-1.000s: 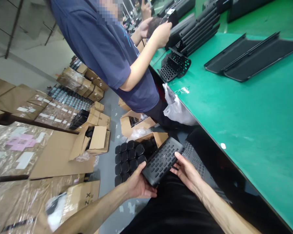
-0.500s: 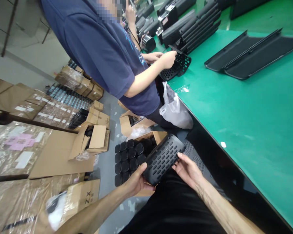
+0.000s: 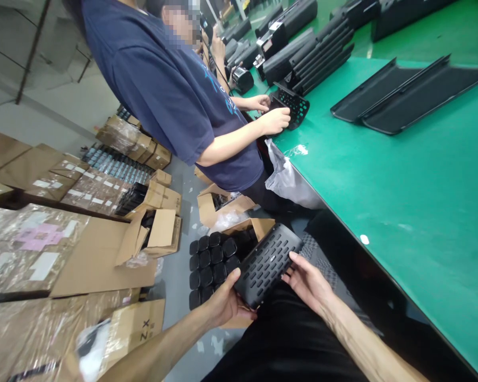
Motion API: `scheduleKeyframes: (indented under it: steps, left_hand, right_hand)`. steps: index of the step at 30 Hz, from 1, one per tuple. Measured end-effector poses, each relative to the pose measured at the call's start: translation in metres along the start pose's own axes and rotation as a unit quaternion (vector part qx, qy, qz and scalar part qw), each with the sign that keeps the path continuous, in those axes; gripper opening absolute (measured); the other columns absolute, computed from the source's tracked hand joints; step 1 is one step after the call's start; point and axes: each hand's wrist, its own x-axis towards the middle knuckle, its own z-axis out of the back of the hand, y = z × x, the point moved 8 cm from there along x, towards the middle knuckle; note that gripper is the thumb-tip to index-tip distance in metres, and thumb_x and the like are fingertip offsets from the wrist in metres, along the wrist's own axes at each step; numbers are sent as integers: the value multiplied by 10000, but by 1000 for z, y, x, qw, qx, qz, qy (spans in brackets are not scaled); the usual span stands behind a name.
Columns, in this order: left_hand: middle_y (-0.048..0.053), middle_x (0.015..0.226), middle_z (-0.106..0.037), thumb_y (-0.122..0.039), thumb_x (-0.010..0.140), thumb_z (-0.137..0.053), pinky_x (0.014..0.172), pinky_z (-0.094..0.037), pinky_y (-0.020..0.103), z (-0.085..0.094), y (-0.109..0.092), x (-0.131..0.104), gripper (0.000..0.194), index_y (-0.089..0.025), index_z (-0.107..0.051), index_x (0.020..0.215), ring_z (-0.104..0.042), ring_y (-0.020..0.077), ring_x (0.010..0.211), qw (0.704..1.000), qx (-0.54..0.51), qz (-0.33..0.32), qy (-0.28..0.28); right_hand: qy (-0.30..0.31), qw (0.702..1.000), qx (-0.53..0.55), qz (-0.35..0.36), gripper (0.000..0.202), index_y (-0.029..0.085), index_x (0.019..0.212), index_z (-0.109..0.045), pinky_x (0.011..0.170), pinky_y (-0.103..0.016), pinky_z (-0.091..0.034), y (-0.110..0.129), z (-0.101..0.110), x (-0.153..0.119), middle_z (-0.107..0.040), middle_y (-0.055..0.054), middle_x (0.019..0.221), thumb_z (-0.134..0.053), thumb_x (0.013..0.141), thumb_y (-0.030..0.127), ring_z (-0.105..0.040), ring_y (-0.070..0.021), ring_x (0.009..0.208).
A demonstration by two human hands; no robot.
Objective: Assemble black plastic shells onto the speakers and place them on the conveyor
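Observation:
Between my hands is a black slotted cover (image 3: 267, 261), a curved panel with rows of oblong holes and a small light logo. It is tilted, its right end higher, above my lap. My left hand (image 3: 229, 298) grips the lower left end, thumb on the front face and fingers underneath. At the opposite end, my right hand (image 3: 308, 278) pinches the right edge, thumb on top and other fingers beneath. What lies under the cover is hidden. Several black rounded parts (image 3: 214, 249) stand in rows just beyond my left hand, in a carton (image 3: 263, 228).
A green table (image 3: 422, 212) runs along the right, with black curved panels (image 3: 406, 101) on it. Beside it a co-worker in a blue shirt (image 3: 163, 79) handles a perforated black part (image 3: 297, 109). A plastic bag (image 3: 289, 180) hangs at the table edge. Cartons (image 3: 67, 254) are stacked left.
The cover stays in both my hands, with only a slight shift in its tilt. The co-worker's nearer hand has moved lower on the perforated part. My view has shifted slightly.

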Motion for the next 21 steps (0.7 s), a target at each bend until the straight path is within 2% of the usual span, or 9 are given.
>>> scheduleKeyframes:
  steps: [2, 3, 6, 9, 12, 15, 16, 18, 21]
  left_hand:
    - [132, 902, -807, -551, 1043, -68, 721, -534, 496, -3, 1, 1, 845, -114, -789, 1096, -717, 229, 759, 999, -7, 32, -9]
    - [128, 877, -805, -493, 1018, 20, 679, -506, 495, -5, 1, 1, 898, -104, -787, 1067, -716, 218, 736, 999, -10, 47, -12]
    - [137, 840, -802, -538, 1019, -138, 652, -526, 457, -8, -1, -1, 792, -96, -794, 1043, -721, 219, 702, 998, -18, 53, -26]
    - [122, 886, -818, -520, 1017, -239, 680, -552, 437, -9, -4, -4, 675, -137, -792, 1066, -742, 230, 792, 999, -5, 33, -39]
    - [109, 941, -833, -468, 1032, -215, 739, -556, 462, -8, -5, -4, 658, -157, -794, 1072, -745, 223, 838, 999, 9, 7, -33]
    - [90, 966, -838, -401, 1047, -72, 792, -523, 501, -5, -2, -2, 753, -162, -782, 1127, -740, 198, 862, 999, 24, -6, -21]
    - [93, 975, -838, -411, 1060, -91, 810, -526, 506, -3, -1, -1, 734, -163, -775, 1155, -739, 201, 871, 999, 26, -16, -17]
    - [117, 999, -834, -529, 1073, -280, 852, -555, 498, -1, 0, 0, 624, -151, -763, 1193, -735, 221, 882, 999, 28, -40, -5]
    - [162, 1015, -810, -756, 911, -606, 873, -599, 481, 0, 3, 1, 714, -122, -751, 1204, -718, 257, 869, 997, 22, -70, 24]
  right_hand:
    - [-5, 1000, -3, -1, 364, 201, 924, -784, 782, -391, -646, -1, 2, 1, -840, -41, 931, -1001, 674, 353, -758, -236, 818]
    - [-7, 1000, -4, -2, 354, 205, 923, -780, 774, -389, -645, -1, 3, 1, -839, -36, 926, -996, 683, 351, -757, -231, 807]
    - [-9, 1000, -6, 0, 337, 212, 905, -764, 765, -388, -642, -1, 4, 1, -833, -31, 904, -990, 690, 341, -760, -233, 807]
    - [-2, 1000, -6, 6, 335, 214, 900, -760, 791, -405, -641, 1, 1, -1, -834, -47, 911, -984, 681, 334, -771, -261, 861]
    - [9, 1000, -5, 13, 329, 220, 877, -762, 824, -432, -645, 4, -3, -4, -838, -59, 929, -983, 663, 336, -774, -288, 919]
    - [17, 1000, -5, 21, 345, 218, 865, -767, 846, -440, -649, 8, -7, -7, -840, -62, 934, -991, 635, 347, -771, -308, 980]
    - [19, 1000, -5, 23, 354, 216, 869, -770, 851, -442, -650, 9, -8, -8, -840, -63, 937, -993, 627, 347, -769, -315, 1000]
    - [21, 999, -8, 26, 360, 215, 882, -772, 861, -449, -651, 10, -9, -9, -840, -64, 944, -990, 624, 340, -768, -326, 1027]
    - [24, 999, -15, 31, 334, 226, 895, -765, 871, -468, -649, 11, -12, -11, -841, -62, 955, -970, 648, 320, -769, -335, 1039]
